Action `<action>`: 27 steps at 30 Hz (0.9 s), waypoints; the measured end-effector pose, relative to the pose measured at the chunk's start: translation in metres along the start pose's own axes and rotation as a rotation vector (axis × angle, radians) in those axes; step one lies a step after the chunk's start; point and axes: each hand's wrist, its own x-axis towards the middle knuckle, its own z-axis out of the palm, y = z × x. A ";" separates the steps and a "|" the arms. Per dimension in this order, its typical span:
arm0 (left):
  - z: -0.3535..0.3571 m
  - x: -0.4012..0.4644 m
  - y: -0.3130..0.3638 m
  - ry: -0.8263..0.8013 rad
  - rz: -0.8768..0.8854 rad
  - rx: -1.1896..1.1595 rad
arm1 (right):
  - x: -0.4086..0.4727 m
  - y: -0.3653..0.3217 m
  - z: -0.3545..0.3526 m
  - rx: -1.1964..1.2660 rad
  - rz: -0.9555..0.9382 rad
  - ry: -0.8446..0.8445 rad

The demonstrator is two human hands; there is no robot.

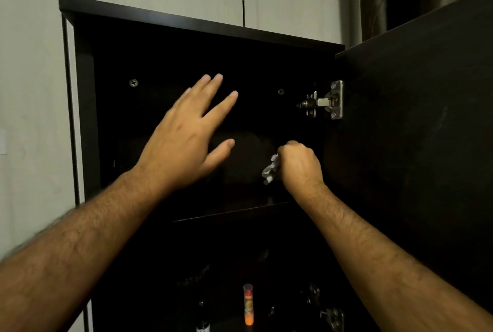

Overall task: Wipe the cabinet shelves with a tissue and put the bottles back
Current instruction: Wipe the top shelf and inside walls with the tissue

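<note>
Tissue (271, 171) in right hand (300, 165)

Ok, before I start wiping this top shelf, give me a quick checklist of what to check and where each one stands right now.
1. Tissue in hand: ok. The right hand has a firm grip on the crumpled tissue.
2. Door out of the way: ok. The cabinet door is swung open to the right on its hinge.
3. Top shelf free of bottles: cannot tell. The top shelf is too dark to see fully.
4. Left hand free: ok. The left hand is open, fingers spread, holding nothing.
5. Lower items safe from knocks: ok. The orange tube stands upright on the lower level, well below both hands.
</note>
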 end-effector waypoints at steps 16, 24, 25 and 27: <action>0.011 -0.040 -0.004 -0.134 -0.254 -0.095 | 0.071 -0.028 -0.027 0.425 0.023 0.235; 0.014 -0.049 -0.001 -0.170 -0.297 -0.165 | 0.015 -0.029 0.005 0.120 -0.061 -0.168; 0.015 -0.049 -0.001 -0.177 -0.306 -0.160 | 0.008 -0.030 0.008 0.097 -0.038 -0.267; 0.017 -0.049 0.000 -0.190 -0.321 -0.155 | 0.000 -0.033 0.010 0.046 -0.029 -0.323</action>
